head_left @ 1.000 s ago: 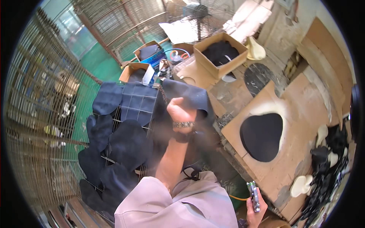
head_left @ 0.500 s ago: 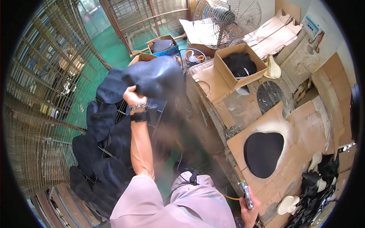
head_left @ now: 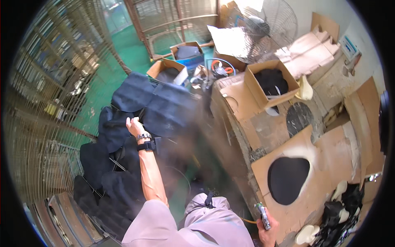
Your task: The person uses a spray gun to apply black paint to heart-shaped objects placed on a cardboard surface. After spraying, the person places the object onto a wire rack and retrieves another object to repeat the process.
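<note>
My left hand (head_left: 135,126) is stretched out over a rack with dark sheets, its fingers slightly curled and apart. Just to its right lies a dark blue-black sheet (head_left: 168,109), spread flat over the rack; the hand is at the sheet's lower left edge, and nothing shows in its fingers. Low at the right, my right hand (head_left: 268,230) is closed around a small silver spray gun (head_left: 263,216), beside the workbench edge. An orange hose (head_left: 249,221) runs up to it. On the bench's cardboard (head_left: 325,152) lies a rounded black pad (head_left: 289,180) with a pale halo around it.
Several dark sheets (head_left: 119,185) hang over the rack at left, near tall wire racks (head_left: 49,103). An open carton (head_left: 271,84) of black pieces stands on the bench, before a wire fan (head_left: 271,29). Cream moulded pieces (head_left: 306,234) lie at lower right.
The dark sheet, held up in my left hand before, now lies on the rack. My left hand has let go and moved down and slightly left. The right hand keeps the spray gun.
</note>
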Action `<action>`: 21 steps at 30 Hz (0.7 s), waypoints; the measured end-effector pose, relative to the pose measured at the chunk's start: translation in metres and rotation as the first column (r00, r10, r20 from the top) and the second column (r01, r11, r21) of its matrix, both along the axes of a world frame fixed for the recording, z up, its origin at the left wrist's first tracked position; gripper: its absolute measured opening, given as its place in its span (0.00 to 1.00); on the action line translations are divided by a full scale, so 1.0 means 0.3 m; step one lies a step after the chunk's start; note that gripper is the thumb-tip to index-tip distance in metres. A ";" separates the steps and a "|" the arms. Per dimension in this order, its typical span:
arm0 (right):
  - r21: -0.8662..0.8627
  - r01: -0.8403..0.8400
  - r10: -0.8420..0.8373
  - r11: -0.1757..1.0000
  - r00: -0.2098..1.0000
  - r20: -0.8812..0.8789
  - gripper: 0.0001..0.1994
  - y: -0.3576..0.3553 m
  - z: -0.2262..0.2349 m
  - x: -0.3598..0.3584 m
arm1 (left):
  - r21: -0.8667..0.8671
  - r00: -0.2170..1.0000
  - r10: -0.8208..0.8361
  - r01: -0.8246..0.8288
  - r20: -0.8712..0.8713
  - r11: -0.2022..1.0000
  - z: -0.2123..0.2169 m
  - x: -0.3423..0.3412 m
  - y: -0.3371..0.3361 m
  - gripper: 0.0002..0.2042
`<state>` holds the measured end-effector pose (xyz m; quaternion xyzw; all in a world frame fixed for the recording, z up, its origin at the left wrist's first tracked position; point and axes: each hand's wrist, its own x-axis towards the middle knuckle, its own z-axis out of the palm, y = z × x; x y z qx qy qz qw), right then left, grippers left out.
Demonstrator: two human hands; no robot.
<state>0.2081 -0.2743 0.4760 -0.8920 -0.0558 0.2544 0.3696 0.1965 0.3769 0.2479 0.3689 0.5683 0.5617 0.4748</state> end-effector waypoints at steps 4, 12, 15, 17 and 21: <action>-0.023 -0.081 0.080 0.996 0.996 -0.051 0.22 0.026 -0.001 -0.005 | 0.120 0.928 -0.062 0.019 0.367 0.993 0.489 0.023 -0.060 0.30; 0.122 -0.153 0.160 0.981 0.986 -0.053 0.23 0.084 -0.072 0.048 | 0.527 0.883 -0.099 -0.180 0.459 0.831 1.283 -0.124 0.200 0.27; 0.026 -0.192 0.193 0.981 0.971 -0.137 0.22 0.221 0.091 0.057 | 0.675 0.980 0.103 -0.191 0.168 0.713 1.466 -0.291 0.445 0.24; 0.078 -0.140 0.153 0.987 0.968 -0.199 0.24 0.233 0.087 0.067 | 0.776 0.941 0.324 -0.132 -0.096 0.616 1.557 -0.356 0.522 0.20; 0.154 -0.208 0.239 0.966 0.945 -0.222 0.25 0.210 0.051 0.093 | 0.688 0.621 0.537 0.005 -0.571 0.726 1.708 -0.448 0.571 0.19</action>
